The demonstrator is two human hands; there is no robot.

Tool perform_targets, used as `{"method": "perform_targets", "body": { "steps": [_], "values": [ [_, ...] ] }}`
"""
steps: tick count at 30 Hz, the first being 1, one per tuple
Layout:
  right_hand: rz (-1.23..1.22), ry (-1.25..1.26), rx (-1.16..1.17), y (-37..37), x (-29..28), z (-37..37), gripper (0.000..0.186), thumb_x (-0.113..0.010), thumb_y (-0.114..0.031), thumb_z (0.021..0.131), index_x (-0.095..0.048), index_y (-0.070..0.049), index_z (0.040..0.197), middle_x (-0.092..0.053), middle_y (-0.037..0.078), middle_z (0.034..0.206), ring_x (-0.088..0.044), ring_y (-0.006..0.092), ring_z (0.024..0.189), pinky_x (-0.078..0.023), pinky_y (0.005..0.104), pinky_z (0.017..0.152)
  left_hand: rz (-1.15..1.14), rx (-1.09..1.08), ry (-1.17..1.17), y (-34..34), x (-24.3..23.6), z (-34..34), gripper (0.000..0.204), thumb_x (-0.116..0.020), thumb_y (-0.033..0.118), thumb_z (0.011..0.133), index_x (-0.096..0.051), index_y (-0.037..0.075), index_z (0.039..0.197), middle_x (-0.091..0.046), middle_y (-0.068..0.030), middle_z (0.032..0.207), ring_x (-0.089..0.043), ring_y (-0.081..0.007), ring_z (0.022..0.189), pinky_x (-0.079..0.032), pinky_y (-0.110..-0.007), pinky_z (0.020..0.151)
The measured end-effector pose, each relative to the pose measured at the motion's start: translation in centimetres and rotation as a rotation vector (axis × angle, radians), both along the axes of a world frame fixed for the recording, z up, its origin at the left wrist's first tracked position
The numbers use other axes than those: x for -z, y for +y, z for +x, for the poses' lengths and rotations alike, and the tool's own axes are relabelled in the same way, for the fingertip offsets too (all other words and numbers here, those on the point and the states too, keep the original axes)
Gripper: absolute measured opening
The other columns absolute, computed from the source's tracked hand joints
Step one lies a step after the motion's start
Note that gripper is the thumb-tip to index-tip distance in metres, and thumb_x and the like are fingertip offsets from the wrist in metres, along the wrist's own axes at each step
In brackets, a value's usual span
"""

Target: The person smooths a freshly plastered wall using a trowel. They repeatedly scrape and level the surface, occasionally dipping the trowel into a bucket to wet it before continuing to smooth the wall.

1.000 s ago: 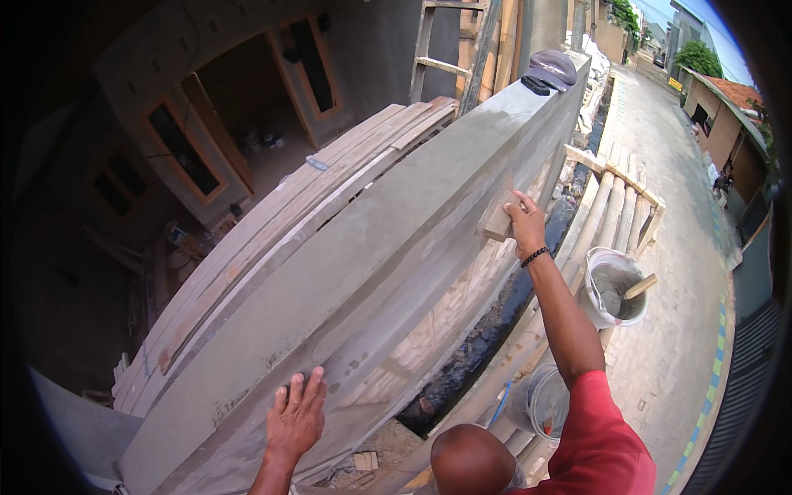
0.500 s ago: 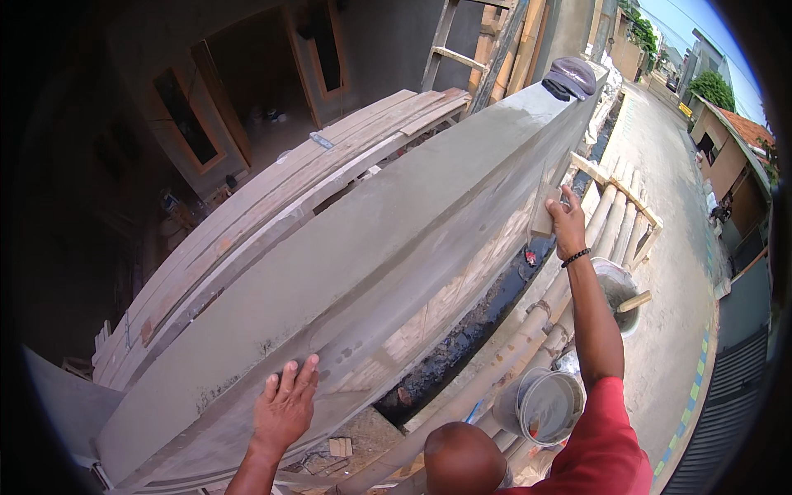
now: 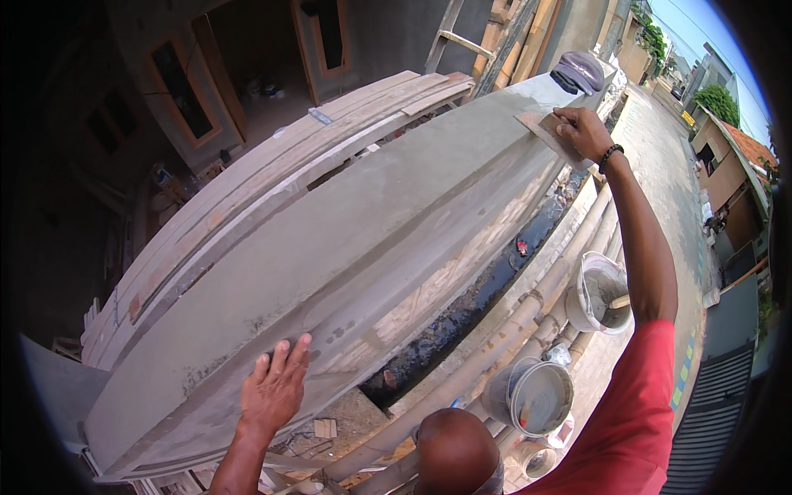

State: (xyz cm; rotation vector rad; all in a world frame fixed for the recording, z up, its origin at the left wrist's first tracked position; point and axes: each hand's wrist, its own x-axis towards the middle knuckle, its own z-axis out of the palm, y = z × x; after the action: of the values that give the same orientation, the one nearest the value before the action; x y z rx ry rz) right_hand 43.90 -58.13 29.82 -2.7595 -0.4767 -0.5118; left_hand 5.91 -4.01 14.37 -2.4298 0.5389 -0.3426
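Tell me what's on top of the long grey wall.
A dark cap lies on the far end of the wall; nearer, the right hand holds a flat tool at the edge. What lies under the cap or behind the tool is covered.

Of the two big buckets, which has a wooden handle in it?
The upper bucket, next to the right forearm; a wooden handle stands in its grey mix. The lower bucket shows no such handle.
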Motion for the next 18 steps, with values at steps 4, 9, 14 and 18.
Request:
{"method": "perform_targets", "body": {
  "steps": [4, 9, 14, 18],
  "values": [
    [0.018, -0.017, -0.108, 5.4, -0.3, -5.7, 0.038, -0.064, -0.014, 0.082, -0.066, 0.002, 0.116, -0.067, 0.026, 0.106, -0.065, 0.0409, 0.099, -0.05, 0.0416, 0.089, -0.011, 0.029, -0.022, -0.2, -0.5, 0.2, 0.046, -0.056, 0.026, 0.087, -0.059, 0.02, 0.132, -0.019, 0.0024, 0.164, -0.003, -0.0293, 0.152, 0.0, -0.046, 0.121],
    [0.092, 0.101, -0.424, 14.5, -1.4, -13.2, 0.038, -0.066, -0.012, 0.083, -0.065, 0.002, 0.119, -0.067, 0.025, 0.108, -0.065, 0.0391, 0.098, -0.05, 0.04, 0.089, -0.037, 0.028, -0.029, 0.2, -0.2, -0.2, 0.046, -0.057, 0.026, 0.087, -0.059, 0.019, 0.132, -0.021, 0.0026, 0.163, -0.005, -0.0288, 0.152, -0.004, -0.045, 0.12],
    [0.539, 0.013, -0.359, 13.5, -2.2, -14.6, 0.052, -0.067, -0.014, 0.087, -0.055, -0.003, 0.137, -0.069, 0.012, 0.099, -0.061, 0.0183, 0.082, -0.05, 0.0312, 0.081, -0.036, 0.004, 0.028, 0.1, -0.9, -0.3, 0.047, -0.061, 0.027, 0.085, -0.059, 0.019, 0.132, -0.022, 0.0028, 0.163, -0.009, -0.0279, 0.151, -0.013, -0.044, 0.117],
    [1.037, -0.027, -0.02, 7.4, 3.1, -10.9, 0.055, -0.064, -0.006, 0.087, -0.05, 0.001, 0.14, -0.064, 0.008, 0.09, -0.062, 0.0121, 0.084, -0.052, 0.0268, 0.072, -0.021, 0.026, 0.003, -0.3, -0.5, 0.2, 0.052, -0.066, 0.029, 0.081, -0.057, 0.02, 0.132, -0.021, 0.001, 0.163, -0.01, -0.0304, 0.15, -0.019, -0.048, 0.115]
  ]
}}
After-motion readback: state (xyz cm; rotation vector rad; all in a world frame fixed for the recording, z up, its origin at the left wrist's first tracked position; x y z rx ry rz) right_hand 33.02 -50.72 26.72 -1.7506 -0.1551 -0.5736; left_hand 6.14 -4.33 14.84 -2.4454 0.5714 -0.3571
